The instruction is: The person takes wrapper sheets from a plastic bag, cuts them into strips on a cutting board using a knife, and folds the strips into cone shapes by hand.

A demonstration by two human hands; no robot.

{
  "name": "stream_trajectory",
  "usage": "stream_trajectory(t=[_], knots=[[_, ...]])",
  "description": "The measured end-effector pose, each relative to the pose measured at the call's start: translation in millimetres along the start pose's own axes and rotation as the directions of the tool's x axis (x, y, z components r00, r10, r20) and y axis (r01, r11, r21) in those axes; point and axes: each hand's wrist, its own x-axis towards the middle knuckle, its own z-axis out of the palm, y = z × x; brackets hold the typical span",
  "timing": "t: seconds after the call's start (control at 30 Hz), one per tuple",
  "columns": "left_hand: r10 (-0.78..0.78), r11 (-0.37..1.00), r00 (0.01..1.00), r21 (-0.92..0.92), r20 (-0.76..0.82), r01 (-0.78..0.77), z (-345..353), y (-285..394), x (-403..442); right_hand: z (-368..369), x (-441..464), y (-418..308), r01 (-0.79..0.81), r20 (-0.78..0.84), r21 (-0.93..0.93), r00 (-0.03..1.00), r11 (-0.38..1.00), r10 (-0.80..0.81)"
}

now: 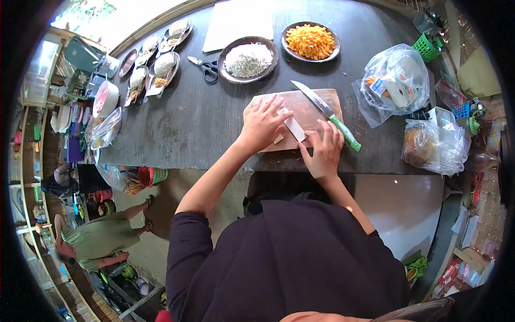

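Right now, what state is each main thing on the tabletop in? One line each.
Knife: bare blade, not held
Cutting board: lying flat
White block: on the board, between the hands
Small white piece: loose, apart from the block
Scissors: lying flat, not held
White shreds: heaped, uncovered
Orange pieces: heaped, uncovered
Upper plastic bag: filled, closure unclear
Lower plastic bag: filled, closure unclear

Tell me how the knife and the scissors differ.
The knife has a green handle; the scissors have dark ones. The knife lies partly on the cutting board, while the scissors lie on the table. The knife looks longer than the scissors. Both have blades pointing away from the person.
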Motion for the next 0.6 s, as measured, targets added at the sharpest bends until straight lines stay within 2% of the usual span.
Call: stream_trajectory(t=[0.03, 0.2, 0.33, 0.47, 0.6], knots=[[0.014, 0.999, 1.000, -0.048, -0.025, -0.015, 1, -1, 2, 0, 1, -1, -0.002, 0.001, 0.009, 1.000, 1.000, 0.002], [0.057, 0.996, 0.998, -0.062, 0.000, -0.057, -4, -5, 11, 2, 5, -2, -0.036, 0.019, 0.053, 0.999, 0.998, 0.035], [0.062, 0.995, 0.996, -0.082, 0.063, -0.057, -6, -9, 16, 1, 11, -3, -0.021, 0.026, 0.036, 0.999, 0.999, 0.020], [0.057, 0.995, 0.998, -0.082, 0.037, -0.053, -6, -9, 14, -6, 14, -1, 0.001, 0.006, 0.006, 1.000, 1.000, -0.001], [-0.074, 0.984, 0.997, -0.163, -0.039, 0.066, -11, 22, -15, -31, 22, 22, -0.078, -0.062, -0.134, 0.996, 0.988, 0.071]])
